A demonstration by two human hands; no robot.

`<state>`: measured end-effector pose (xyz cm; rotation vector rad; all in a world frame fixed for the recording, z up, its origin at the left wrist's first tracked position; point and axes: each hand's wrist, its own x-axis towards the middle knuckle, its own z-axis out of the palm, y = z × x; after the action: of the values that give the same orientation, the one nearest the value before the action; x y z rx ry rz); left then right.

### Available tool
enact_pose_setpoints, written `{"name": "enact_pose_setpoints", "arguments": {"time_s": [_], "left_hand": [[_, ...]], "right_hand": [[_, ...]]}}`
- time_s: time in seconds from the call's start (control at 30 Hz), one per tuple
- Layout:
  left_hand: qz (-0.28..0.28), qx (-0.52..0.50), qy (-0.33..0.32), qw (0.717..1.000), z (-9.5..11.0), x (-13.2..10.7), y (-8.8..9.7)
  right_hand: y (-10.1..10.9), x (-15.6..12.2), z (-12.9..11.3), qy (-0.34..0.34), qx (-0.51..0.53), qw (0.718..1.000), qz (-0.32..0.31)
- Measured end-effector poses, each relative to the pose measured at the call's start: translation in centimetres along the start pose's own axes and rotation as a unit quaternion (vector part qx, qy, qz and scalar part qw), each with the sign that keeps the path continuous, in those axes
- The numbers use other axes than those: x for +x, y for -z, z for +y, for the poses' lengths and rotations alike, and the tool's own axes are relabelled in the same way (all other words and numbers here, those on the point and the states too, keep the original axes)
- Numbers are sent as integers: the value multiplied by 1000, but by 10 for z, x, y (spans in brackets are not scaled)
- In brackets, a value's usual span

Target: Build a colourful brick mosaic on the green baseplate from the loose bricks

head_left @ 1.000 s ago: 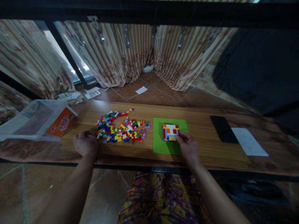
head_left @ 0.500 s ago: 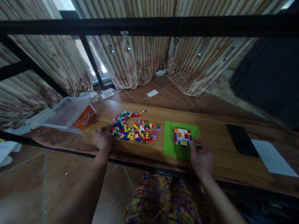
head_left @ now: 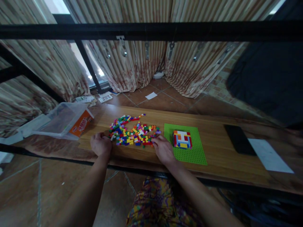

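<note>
Many small plastic building bricks (head_left: pixel 132 134) in mixed colours lie loose in a pile on the wooden table. At the pile's left edge my left hand (head_left: pixel 101 144) rests on the tabletop, fingers curled in; whatever they hold is hidden. My right hand (head_left: pixel 163 149) reaches to the right edge of the pile, its fingertips drawn together among the bricks, and what lies between them is too small to make out. A green baseplate (head_left: pixel 189 156) sits just right of that hand. On it stands a low brick build (head_left: pixel 182 139) in red, white, blue, yellow and orange.
A clear plastic box (head_left: pixel 56 123) with an orange label stands at the table's left end. To the right lie a black flat object (head_left: pixel 239 140) and a white sheet (head_left: pixel 271 155). A black bar (head_left: pixel 151 31) crosses in front of the curtains.
My right hand has moved left, from beside the brick build on the baseplate to the right edge of the pile. My left hand stays by the pile; the view has shifted slightly.
</note>
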<state>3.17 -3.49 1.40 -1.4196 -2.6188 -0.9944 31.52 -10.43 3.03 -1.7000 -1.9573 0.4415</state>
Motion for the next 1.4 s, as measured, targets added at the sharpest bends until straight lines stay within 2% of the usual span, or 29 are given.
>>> {"name": "enact_pose_setpoints", "arguments": {"time_s": [0.23,0.37,0.47,0.6,0.73,0.9,1.03,1.2,1.3,1.4], "left_hand": [[-24,7,20,999,8,-1,7],[-20,15,23,999,10,-1,8],[-26,28,19,999,10,0,8],[-42,34,24,998,13,0,11],[-44,41,35,998,16,0,12],[-37,47,29,998,14,1,11],[-44,42,31,998,16,1,12],[-45,38,32,998,18,0,14],[-45,44,37,997,17,1,12],[-42,41,35,998,14,2,10]], "right_hand": [[-3,-1,0,3,-14,1000,11],[0,-4,-4,2,-9,1000,15],[7,-17,-4,-7,38,998,41],[24,-49,8,-56,130,985,103],[47,-86,37,-133,225,955,142],[68,-109,80,-267,342,877,205],[76,-102,96,-300,394,839,225],[78,-81,95,-313,451,800,242],[78,-74,93,-334,455,790,239],[78,-71,93,-340,449,792,237]]}}
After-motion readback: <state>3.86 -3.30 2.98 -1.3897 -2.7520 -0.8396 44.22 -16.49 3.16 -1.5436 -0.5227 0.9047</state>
